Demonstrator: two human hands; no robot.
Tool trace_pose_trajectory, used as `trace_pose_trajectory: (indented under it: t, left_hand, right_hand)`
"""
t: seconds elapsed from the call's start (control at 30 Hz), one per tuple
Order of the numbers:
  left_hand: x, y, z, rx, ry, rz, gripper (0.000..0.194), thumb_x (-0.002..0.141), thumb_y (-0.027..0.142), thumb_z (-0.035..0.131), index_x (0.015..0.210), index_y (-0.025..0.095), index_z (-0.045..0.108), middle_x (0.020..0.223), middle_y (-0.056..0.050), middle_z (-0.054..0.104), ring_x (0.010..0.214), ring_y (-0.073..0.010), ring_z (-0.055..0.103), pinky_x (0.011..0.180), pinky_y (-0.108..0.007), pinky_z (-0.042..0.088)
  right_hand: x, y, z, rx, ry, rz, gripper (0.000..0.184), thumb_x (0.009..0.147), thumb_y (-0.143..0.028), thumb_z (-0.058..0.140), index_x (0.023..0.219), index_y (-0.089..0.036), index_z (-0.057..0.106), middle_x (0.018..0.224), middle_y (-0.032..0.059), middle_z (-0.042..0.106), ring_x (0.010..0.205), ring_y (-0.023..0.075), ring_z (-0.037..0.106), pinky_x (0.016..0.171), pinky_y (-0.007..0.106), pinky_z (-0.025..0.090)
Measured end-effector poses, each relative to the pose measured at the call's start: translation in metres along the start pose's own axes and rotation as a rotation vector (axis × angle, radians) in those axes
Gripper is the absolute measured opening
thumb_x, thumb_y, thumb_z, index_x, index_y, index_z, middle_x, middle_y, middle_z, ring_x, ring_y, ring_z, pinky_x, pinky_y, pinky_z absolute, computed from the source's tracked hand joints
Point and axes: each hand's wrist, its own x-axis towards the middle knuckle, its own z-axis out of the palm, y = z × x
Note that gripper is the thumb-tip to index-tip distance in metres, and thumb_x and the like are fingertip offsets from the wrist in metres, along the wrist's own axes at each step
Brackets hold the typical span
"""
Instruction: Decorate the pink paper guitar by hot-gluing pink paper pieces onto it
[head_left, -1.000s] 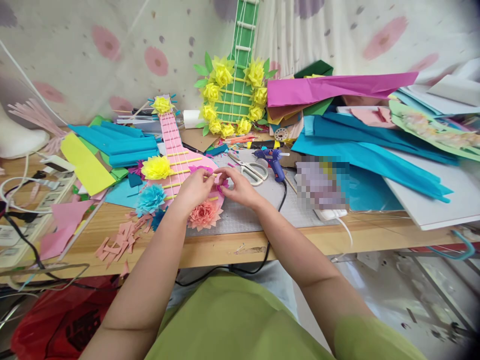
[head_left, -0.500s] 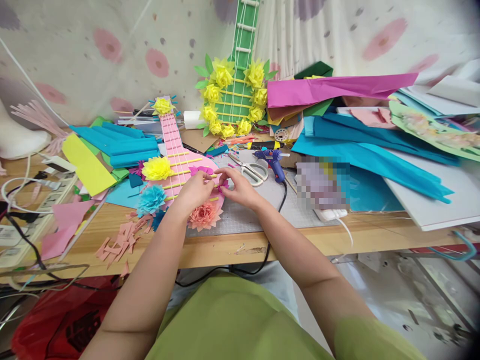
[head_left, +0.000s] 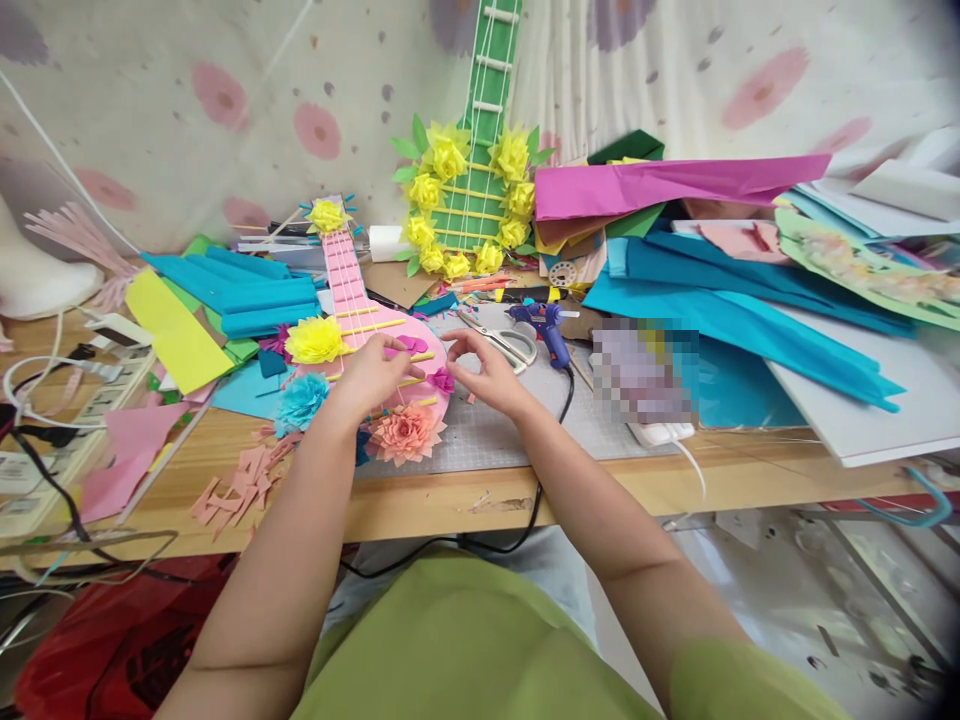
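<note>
Clock from centre of pink guitar's body, 12 = away from wearer. Pink paper guitar (head_left: 399, 326) = item in work, lies on bench (head_left: 442, 512) left of frame centre, right part of body on grey cutting mat (head_left: 480, 440). Neck runs to 11, yellow rose (head_left: 328, 214) at its far end.

Left grip (head_left: 375, 374): released, fingers loosely bent over body. Contact with guitar: can't tell.

Right grip (head_left: 484, 372): released, thumb and index apart, at body's 3 o'clock edge. Magenta flower (head_left: 441, 380) just beside the thumb, between 3 and 4.

Other trim: magenta petals (head_left: 410, 346) near 1, partly behind left fingers; yellow flower (head_left: 315, 341) near 10; light blue flower (head_left: 300, 404) at 8; coral flower (head_left: 409, 434) between 5 and 6. Yellow sticks cross body, white strings run along neck.

Around: scissors (head_left: 514, 350) at 3, beyond right grip; blue glue gun (head_left: 546, 330) between 2 and 3; green guitar (head_left: 480, 122) upright at 1, ringed with yellow roses; coral paper scraps (head_left: 240, 485) near 8; blue paper (head_left: 259, 295) at 10; magenta sheet (head_left: 675, 185) at 2, well apart. Blurred patch right of glue gun, unreadable.
</note>
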Motion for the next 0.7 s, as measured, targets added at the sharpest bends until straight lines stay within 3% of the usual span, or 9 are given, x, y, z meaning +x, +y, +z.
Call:
trace_pose_trajectory:
  t: [0.1,0.2,0.27,0.37,0.5,0.7]
  left_hand:
    - [0.002,0.002,-0.018,0.027,0.100,0.033,0.021,0.073,0.019,0.054,0.093,0.020,0.051,0.078,-0.003,0.073,0.076,-0.0180,0.068,0.063,-0.026,0.047]
    - [0.011,-0.003,-0.036,0.106,0.169,0.089,0.018,0.072,0.023,0.055,0.090,0.021,0.054,0.082,-0.003,0.074,0.074,-0.0182,0.066,0.060,-0.026,0.045]
    - [0.019,-0.007,-0.046,0.131,0.185,0.094,0.014,0.072,0.025,0.057,0.086,0.021,0.056,0.082,-0.003,0.073,0.077,-0.0188,0.066,0.058,-0.026,0.044]
    - [0.026,-0.010,-0.055,0.140,0.199,0.120,0.011,0.072,0.028,0.057,0.081,0.021,0.057,0.081,-0.003,0.072,0.080,-0.0198,0.067,0.060,-0.026,0.045]
    - [0.028,-0.009,-0.057,0.192,0.198,0.170,0.010,0.071,0.028,0.058,0.078,0.021,0.058,0.081,-0.002,0.071,0.081,-0.0194,0.067,0.065,-0.027,0.047]
    - [0.024,-0.007,-0.052,0.268,0.131,0.180,0.013,0.070,0.030,0.060,0.078,0.020,0.060,0.078,-0.002,0.069,0.073,-0.0177,0.063,0.059,-0.026,0.045]
  right_hand:
    - [0.004,0.007,-0.002,0.076,0.147,0.111,0.027,0.076,-0.025,0.053,0.103,-0.019,0.056,0.079,-0.0006,0.059,0.079,0.0146,0.058,0.085,0.034,0.046]
    - [0.009,0.017,-0.001,0.124,0.280,0.333,0.015,0.077,-0.022,0.053,0.091,-0.020,0.056,0.073,-0.0027,0.056,0.070,0.0122,0.056,0.074,0.029,0.048]
    - [0.011,0.020,0.002,0.185,0.280,0.505,0.005,0.078,-0.021,0.055,0.083,-0.019,0.056,0.071,-0.0029,0.055,0.064,0.0109,0.056,0.066,0.026,0.048]
    - [0.014,0.019,0.008,0.361,0.154,0.667,0.004,0.082,-0.022,0.056,0.080,-0.018,0.057,0.073,-0.0017,0.060,0.061,0.0095,0.059,0.060,0.024,0.049]
    - [0.017,0.013,0.014,0.473,0.030,0.714,0.009,0.085,-0.021,0.056,0.082,-0.017,0.063,0.067,-0.0025,0.062,0.058,0.0091,0.058,0.060,0.022,0.051]
    - [0.020,0.015,0.018,0.380,0.048,0.695,0.006,0.080,-0.020,0.061,0.082,-0.016,0.066,0.063,-0.0040,0.061,0.055,0.0082,0.054,0.055,0.020,0.048]
